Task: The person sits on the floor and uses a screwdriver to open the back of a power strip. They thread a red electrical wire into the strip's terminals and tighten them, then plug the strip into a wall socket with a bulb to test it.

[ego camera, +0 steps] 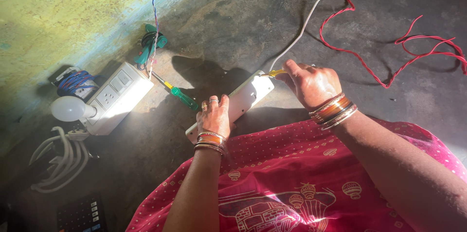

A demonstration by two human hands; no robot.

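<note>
White plastic, a long power strip lies on the dark floor in the middle of the scene, slanting from near left to far right, just beyond the person's lap. The left hand lies flat over the strip's near end, fingers spread only a little, pressing down on it; rings show on two fingers and bangles ring the wrist. The right hand is at the far end, fingers pinched narrowly around a small yellow tool whose tip meets the strip's end. From that same end a white cable runs away to the far right, where it joins a twisted red wire that loops across the floor at right.

Just left of the strip lies a screwdriver with a green handle, apart from both hands. Further left sits a white switch box with a bulb sticking out of its left side. Beyond the box lie green pliers, crossed by a thin twisted wire that hangs from above. A coil of blue wire rests by the wall at left, and a bundle of white cord lies near left. Red patterned cloth covers the lap.
</note>
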